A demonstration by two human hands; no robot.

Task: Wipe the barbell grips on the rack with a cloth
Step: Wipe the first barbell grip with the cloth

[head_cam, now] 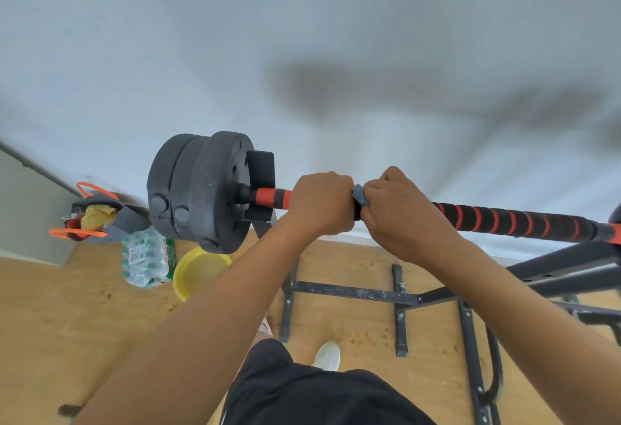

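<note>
- Barbell (369,209) lying nearly level across mid-frame, long axis running from the black weight plates (198,189) at centre left down slightly to the right edge; resting on the dark rack (403,297) whose feet spread over the wooden floor at lower centre.
- Left hand (319,202) wrapped round the bar just right of the orange sleeve (272,196), fingers curled fully over the top, gripping and apparently steadying.
- Right hand (400,219) directly beside it, knuckles almost touching, fingers curled and pinching a small blue-grey cloth (360,194) against the bar; only a corner of cloth showing between the two hands.
- Striped grip (504,219), black with orange spiral, stretching away rightward from the right hand toward the frame's right edge; nothing between hand and that stretch.
- Judged next travel: along the bar's axis, rightward and slightly down-frame, with the right hand nearer and better placed; left hand blocking any wipe toward the plates.
- Yellow basin (198,273), pack of water bottles (148,261) and a grey bag with orange handles (94,212) on the floor at lower left, well apart from the work.
</note>
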